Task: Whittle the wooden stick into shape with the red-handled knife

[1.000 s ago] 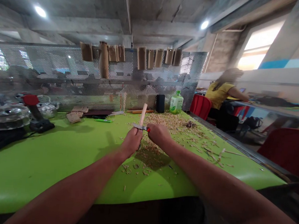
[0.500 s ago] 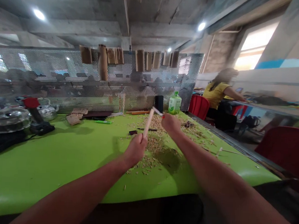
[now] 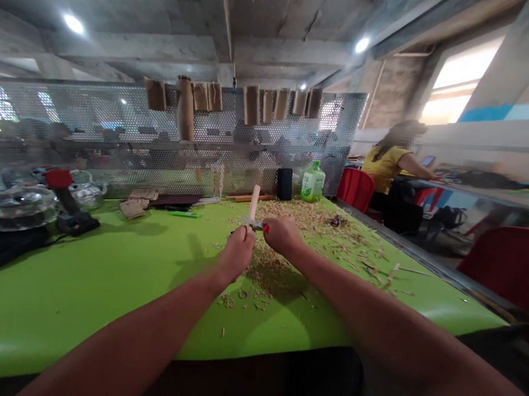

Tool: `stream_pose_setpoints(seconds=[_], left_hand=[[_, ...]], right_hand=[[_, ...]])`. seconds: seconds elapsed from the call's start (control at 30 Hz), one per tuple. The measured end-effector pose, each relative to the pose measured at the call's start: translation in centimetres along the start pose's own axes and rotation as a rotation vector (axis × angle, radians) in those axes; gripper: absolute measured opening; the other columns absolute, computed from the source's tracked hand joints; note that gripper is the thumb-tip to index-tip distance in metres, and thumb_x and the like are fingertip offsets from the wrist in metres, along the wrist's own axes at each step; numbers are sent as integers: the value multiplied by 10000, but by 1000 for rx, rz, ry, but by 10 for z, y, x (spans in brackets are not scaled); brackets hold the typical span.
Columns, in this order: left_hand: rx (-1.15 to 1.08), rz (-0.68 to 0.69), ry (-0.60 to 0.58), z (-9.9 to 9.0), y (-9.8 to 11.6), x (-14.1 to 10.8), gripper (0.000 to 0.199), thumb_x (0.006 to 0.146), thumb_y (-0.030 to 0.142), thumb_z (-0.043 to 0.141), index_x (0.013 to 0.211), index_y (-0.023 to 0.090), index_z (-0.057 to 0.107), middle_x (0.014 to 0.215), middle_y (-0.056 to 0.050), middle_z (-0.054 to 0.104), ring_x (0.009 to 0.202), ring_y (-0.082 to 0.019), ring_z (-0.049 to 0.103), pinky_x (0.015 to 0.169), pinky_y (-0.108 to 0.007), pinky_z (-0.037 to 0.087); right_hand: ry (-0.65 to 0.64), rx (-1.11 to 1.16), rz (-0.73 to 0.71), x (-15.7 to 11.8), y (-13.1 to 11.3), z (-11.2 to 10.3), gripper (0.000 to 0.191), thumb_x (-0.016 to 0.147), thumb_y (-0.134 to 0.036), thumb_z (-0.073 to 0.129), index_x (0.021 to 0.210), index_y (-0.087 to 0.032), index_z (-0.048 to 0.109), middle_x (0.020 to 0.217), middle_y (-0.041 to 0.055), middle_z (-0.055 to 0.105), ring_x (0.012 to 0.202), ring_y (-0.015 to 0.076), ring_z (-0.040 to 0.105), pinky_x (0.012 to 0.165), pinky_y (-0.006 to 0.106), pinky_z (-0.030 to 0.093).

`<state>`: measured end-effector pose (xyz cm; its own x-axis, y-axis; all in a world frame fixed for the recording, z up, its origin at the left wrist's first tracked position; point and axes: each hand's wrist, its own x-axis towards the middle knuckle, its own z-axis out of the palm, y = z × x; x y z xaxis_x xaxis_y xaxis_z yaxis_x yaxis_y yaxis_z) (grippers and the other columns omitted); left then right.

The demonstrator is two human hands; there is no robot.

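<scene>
**Left hand (image 3: 238, 251), right hand (image 3: 282, 234): wooden stick (image 3: 254, 202), knife (image 3: 255, 224)**

Left hand: clamped around the wooden stick, which stands upright above the fist. Right hand: closed on the red-handled knife, its steel blade laid across the stick. Hands just apart. Beneath and beyond both hands: wood shavings (image 3: 285, 214) on a green table (image 3: 86, 289). Beyond the right hand: plastic bottle (image 3: 313, 183).
</scene>
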<state>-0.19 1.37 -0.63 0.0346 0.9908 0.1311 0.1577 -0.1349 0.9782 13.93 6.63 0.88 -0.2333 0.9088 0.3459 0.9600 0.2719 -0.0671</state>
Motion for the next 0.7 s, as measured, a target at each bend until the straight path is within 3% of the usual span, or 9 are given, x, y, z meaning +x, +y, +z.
stream_pose_setpoints(seconds=[0.23,0.43,0.5,0.63,0.7], left_hand=[[284,134,110,1,3,-1,241,961,324,440,747,214,439,574,50,419,480,-93,373,469,-229,228],[259,77,69,1,7,-4,242,970,335,414,757,221,417,552,62,394,452,-89,352,459,-230,208],[239,66,48,2,8,-9,229,965,325,419,761,220,418,566,61,405,448,-85,349,451,-225,213],[175,84,-48,6,10,-20,192,959,330,432,806,215,449,592,64,408,435,-75,334,430,-208,235],[112,58,-76,8,10,-21,191,959,347,432,818,218,440,593,72,384,423,-71,314,413,-199,244]], right_hand=[[0,-46,28,-2,2,-6,324,952,-287,433,1024,-220,742,957,114,757,883,214,693,746,268,444],[15,-44,29,6,8,-4,323,945,-301,444,1030,-215,743,957,125,749,890,225,689,745,280,446],[27,-21,82,13,23,-5,322,935,-282,453,1044,-207,746,978,131,749,895,229,689,746,283,446],[111,35,395,22,70,-15,369,937,-241,425,1136,-200,734,1043,140,746,916,245,693,730,291,449],[169,26,450,21,83,-19,379,939,-260,431,1161,-192,730,1057,149,742,949,261,688,746,299,450]])
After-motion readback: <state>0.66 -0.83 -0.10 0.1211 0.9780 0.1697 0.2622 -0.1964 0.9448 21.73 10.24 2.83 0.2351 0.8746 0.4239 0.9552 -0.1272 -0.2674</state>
